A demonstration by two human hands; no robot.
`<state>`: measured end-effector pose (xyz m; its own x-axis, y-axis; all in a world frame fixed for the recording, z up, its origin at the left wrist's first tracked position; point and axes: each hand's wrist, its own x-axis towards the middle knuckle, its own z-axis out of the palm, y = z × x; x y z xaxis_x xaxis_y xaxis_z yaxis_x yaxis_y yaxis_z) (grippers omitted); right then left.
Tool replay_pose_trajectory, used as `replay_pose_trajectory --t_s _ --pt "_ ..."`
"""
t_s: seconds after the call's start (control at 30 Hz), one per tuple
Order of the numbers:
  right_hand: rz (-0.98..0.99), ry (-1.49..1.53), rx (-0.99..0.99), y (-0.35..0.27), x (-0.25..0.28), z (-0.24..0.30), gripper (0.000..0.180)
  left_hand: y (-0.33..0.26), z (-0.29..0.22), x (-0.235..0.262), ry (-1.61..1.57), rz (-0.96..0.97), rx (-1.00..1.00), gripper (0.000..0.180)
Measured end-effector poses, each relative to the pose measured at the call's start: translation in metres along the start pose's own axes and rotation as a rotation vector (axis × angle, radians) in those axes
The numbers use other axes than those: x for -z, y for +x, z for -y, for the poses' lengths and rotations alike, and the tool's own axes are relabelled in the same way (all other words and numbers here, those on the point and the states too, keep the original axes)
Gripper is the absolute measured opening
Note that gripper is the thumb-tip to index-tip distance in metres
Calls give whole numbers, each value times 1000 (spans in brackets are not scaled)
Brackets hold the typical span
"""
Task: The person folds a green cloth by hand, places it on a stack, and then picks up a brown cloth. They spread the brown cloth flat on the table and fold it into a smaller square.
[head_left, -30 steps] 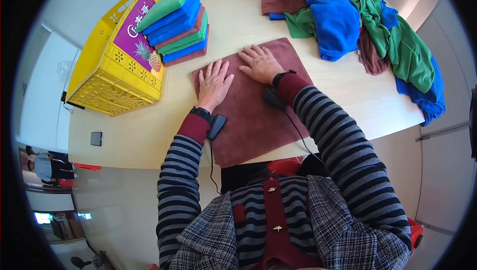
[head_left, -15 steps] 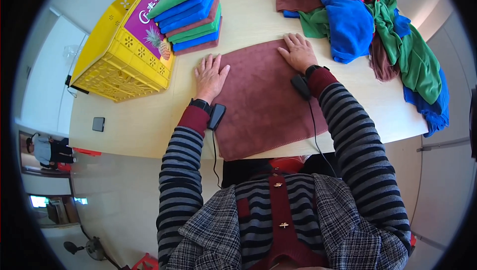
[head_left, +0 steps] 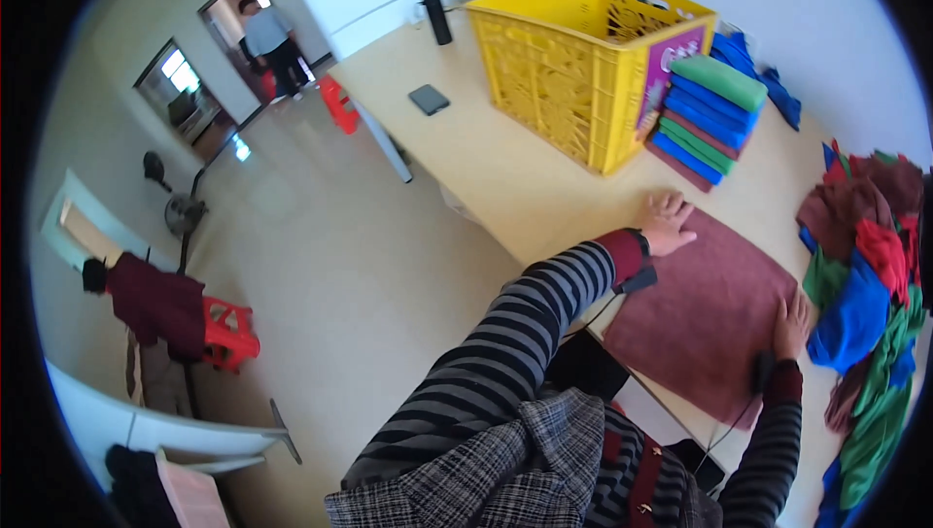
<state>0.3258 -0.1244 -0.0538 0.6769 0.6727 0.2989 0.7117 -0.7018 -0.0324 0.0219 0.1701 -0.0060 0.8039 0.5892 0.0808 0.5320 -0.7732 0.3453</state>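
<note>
Now the flat maroon terry cloth square (head_left: 714, 309) is lying spread at the near edge of the pale wooden table (head_left: 525, 173), its long axis running from the left hand (head_left: 669, 224) at the far-left corner toward the right hand (head_left: 791, 324) on the near-right edge; both palms are resting open, fingers splayed, pinching nothing. Since a second ago the view is swinging left and the right hand is sliding off the top edge to the side, so smoothing looks about finished. Beyond it are sitting the folded stack of green, blue and red cloths (head_left: 708, 115), the yellow plastic lattice crate (head_left: 583, 62) and the loose heap of coloured cloths (head_left: 870, 266).
</note>
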Motion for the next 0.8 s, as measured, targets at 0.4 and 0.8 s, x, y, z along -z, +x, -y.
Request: replay_pose_trajectory --t_s 0.4,0.8 --pt "-6 151 264 -93 71 66 64 -144 -62 -12 -23 -22 -323 72" --pt "151 199 319 -179 116 124 61 -170 -75 -24 -57 -134 -380 68"
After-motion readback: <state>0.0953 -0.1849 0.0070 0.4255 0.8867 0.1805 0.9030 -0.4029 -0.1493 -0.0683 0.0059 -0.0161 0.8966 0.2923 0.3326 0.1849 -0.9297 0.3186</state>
